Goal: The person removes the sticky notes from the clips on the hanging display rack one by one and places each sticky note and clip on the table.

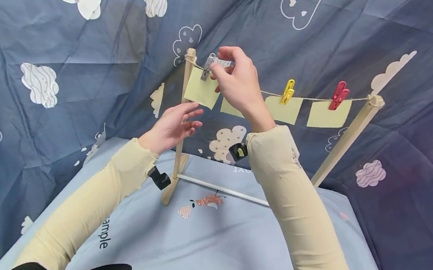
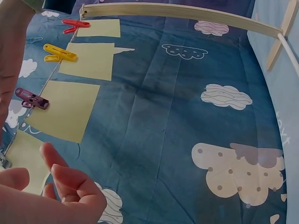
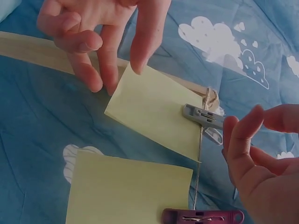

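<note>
A grey clothespin [image 1: 208,67] clips a yellow paper note [image 1: 201,88] to a string beside the left wooden post. My right hand [image 1: 240,80] is at the handle end of this clothespin, its fingers loosely bent and parted, with the thumb tip right at the handle. My left hand [image 1: 175,126] is below the same note, fingers relaxed and spread. In the right wrist view its thumb [image 3: 147,42] overlaps the note's lower corner. A purple clothespin [image 2: 32,98] on the neighbouring note [image 2: 65,109] is hidden behind my right hand in the head view.
Farther right, a yellow clothespin [image 1: 287,92] and a red clothespin [image 1: 338,96] hold two more notes on the string [image 1: 315,98]. The right wooden post [image 1: 346,142] leans outward. A white rod [image 1: 226,189] runs low between the posts, above a light blue cloth [image 1: 205,239].
</note>
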Motion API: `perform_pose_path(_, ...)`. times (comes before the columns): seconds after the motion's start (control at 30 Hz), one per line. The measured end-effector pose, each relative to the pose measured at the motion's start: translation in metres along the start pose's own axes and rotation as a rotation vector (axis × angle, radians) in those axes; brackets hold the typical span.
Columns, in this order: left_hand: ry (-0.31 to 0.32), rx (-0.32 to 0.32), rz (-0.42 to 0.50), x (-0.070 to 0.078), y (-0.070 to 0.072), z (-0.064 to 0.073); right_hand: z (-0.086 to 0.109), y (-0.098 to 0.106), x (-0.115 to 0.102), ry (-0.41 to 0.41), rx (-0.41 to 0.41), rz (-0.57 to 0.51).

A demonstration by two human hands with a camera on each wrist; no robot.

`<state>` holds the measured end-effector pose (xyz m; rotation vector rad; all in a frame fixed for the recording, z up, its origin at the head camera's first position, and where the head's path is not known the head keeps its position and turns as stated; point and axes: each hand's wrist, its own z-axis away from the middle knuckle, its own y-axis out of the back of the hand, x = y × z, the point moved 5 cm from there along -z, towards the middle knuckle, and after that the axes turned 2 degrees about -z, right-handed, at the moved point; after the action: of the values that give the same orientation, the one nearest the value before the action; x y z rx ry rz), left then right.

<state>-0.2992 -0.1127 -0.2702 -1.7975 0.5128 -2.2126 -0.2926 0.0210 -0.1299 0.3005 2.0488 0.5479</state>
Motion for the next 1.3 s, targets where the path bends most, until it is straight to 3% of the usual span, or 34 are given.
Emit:
perform_pose_path(0.2,-0.019,-0.022,0.002,-0.001,-0.002,-0.001,-0.004,-0.004,0.003,-0.059,-0.019,0.032)
perform_pose_path(0.63,-0.033,-0.044,0.013,0.0,-0.001,0.001,-0.016,-0.014,0.008,-0.131,-0.04,-0.064)
perform_pose_path(1.07,-0.089,-0.044,-0.056,0.002,-0.006,-0.005,-0.019,-0.015,0.008,-0.13,-0.036,-0.15)
perform_pose_path(1.3,-0.099,-0.029,-0.041,0.003,-0.005,-0.007,-0.021,-0.017,0.006,-0.134,-0.041,-0.185)
